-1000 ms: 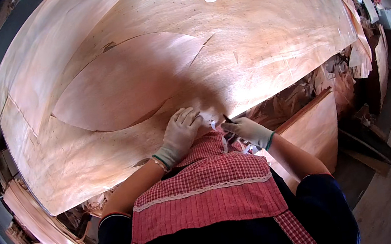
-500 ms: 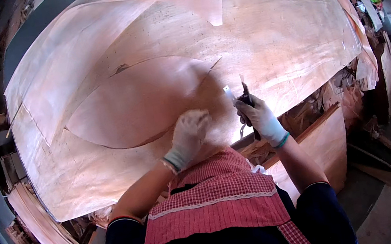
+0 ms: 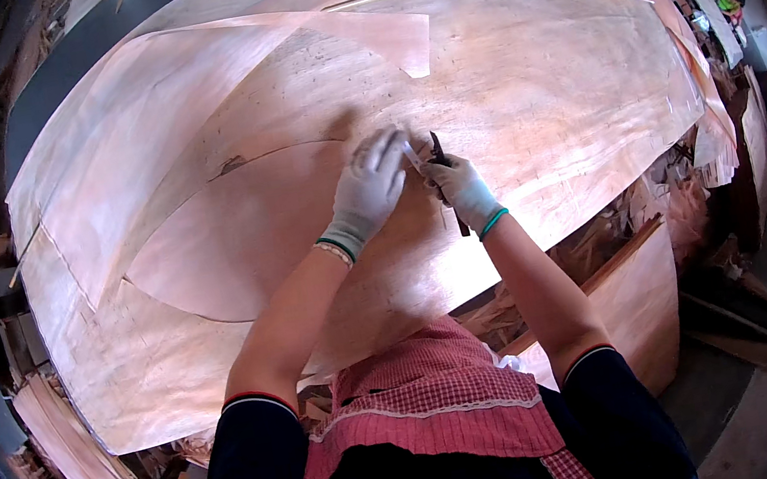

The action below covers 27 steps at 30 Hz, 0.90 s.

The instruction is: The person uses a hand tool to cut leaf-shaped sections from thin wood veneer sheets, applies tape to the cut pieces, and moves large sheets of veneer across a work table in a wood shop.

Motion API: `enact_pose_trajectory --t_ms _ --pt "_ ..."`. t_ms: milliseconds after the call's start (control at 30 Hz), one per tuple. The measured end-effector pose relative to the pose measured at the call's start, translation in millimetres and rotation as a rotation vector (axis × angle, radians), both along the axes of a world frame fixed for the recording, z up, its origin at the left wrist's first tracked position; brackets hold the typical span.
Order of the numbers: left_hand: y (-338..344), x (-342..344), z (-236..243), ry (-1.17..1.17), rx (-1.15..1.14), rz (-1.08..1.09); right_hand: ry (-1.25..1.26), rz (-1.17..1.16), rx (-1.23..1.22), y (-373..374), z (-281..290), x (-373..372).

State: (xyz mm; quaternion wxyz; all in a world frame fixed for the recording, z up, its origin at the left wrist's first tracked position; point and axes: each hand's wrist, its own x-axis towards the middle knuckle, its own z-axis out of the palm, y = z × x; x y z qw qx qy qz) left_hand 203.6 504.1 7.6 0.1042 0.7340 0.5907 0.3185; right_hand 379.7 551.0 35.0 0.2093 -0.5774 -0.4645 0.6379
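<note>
Currently: both gloved hands meet mid-sheet on the veneer sheet [image 3: 562,104].

Veneer is thin, pinkish and overlapped, with a curved seam at the left. Left hand [image 3: 370,192] lies flat on it, fingers loosely curled. Right hand [image 3: 461,190] is closed around a dark tool [image 3: 447,182], probably a knife. Sheet's near edge overhangs the stack [image 3: 629,292]; bare veneer all around.

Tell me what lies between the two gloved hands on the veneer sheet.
In the head view, the left hand and right hand nearly meet. Between them shows a small pale strip, beside the dark tool in the right hand, over the veneer sheet.
</note>
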Motion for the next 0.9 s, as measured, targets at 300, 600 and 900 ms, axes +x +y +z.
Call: enact_pose_trajectory --t_ms 300,600,900 --pt "-4.6 -2.1 -2.4 0.458 -0.195 -0.235 -0.132 0.018 0.122 -25.0 -16.0 10.3" --pt "3.4 -9.0 1.2 0.120 -0.234 -0.201 -0.240 0.575 0.091 38.0 11.3 24.4" --pt "-38.1 32.2 -18.8 0.200 -0.004 -0.049 0.014 0.262 -0.119 23.6 2.2 25.9"
